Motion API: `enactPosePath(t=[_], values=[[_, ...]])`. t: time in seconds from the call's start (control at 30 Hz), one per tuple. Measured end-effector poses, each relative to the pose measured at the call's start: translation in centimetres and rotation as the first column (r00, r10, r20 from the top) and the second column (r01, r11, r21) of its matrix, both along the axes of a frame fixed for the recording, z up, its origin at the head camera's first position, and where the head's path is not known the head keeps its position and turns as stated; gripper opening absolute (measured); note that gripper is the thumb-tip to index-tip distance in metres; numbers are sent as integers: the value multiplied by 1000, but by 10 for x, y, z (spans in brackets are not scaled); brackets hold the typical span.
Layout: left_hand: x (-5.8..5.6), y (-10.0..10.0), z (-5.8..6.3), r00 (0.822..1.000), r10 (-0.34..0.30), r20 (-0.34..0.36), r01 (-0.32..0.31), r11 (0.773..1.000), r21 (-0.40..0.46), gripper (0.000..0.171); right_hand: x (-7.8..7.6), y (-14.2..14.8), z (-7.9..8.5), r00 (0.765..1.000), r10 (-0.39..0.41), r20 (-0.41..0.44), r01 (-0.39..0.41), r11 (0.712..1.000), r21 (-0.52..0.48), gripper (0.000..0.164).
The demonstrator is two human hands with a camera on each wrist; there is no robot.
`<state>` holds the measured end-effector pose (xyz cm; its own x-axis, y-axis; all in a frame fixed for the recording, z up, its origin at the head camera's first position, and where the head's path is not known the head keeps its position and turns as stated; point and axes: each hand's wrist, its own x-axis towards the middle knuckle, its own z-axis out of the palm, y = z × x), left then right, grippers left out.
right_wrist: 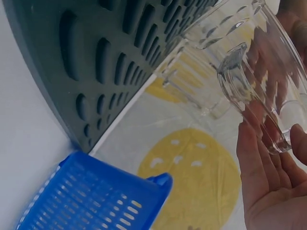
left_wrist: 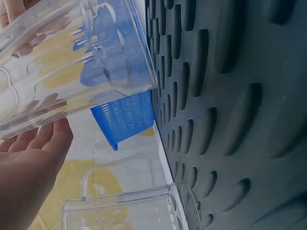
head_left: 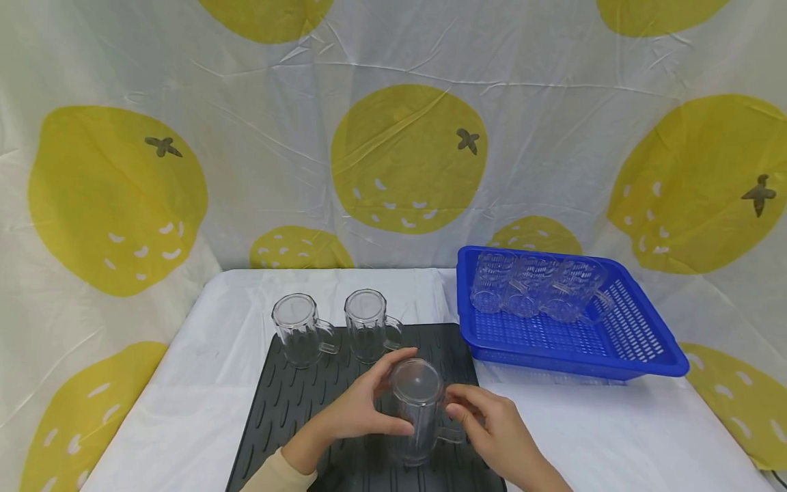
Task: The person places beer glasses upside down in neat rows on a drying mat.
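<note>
A clear glass mug (head_left: pixel 417 417) stands base up over the black ridged mat (head_left: pixel 344 451), its lower rim close to the mat in the left wrist view. My left hand (head_left: pixel 356 403) grips the mug's body from the left, thumb in front and fingers behind. On the other side, my right hand (head_left: pixel 498 430) holds the mug's handle (right_wrist: pixel 235 81) between thumb and curled fingers. Two more glass mugs, one at the left (head_left: pixel 298 331) and one in the middle (head_left: pixel 367 328), stand base up along the mat's back edge, handles pointing right.
A blue perforated plastic basket (head_left: pixel 572 365) sits at the back right, partly beside the mat. Several glass mugs (head_left: pixel 535 287) lie in a row at its back. White cloth (head_left: pixel 184 410) covers the table, and a lemon-print curtain (head_left: pixel 258 137) hangs behind.
</note>
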<state>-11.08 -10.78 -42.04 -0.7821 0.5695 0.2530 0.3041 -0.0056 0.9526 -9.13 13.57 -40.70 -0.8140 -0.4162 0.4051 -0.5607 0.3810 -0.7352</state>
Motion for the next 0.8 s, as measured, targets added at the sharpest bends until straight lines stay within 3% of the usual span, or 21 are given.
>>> enactPosePath(t=[0.23,0.37,0.6,0.7,0.8], values=[[-4,9,1,988,141,58,-138,990,-40,82,-7,0,-2,990,-136,34,136,991,3,15],[-5,15,10,976,204,73,-202,979,-44,79,-12,-2,-4,977,-214,10,214,977,11,14],[-11,20,19,976,205,74,-204,979,-29,76,-21,-4,-7,960,-273,-64,276,961,37,14],[-16,22,19,978,200,64,-200,980,-6,76,-26,-4,-7,953,-296,-73,300,952,55,15],[-26,25,9,979,197,58,-199,980,24,76,-30,-6,-8,943,-315,-106,321,945,55,16]])
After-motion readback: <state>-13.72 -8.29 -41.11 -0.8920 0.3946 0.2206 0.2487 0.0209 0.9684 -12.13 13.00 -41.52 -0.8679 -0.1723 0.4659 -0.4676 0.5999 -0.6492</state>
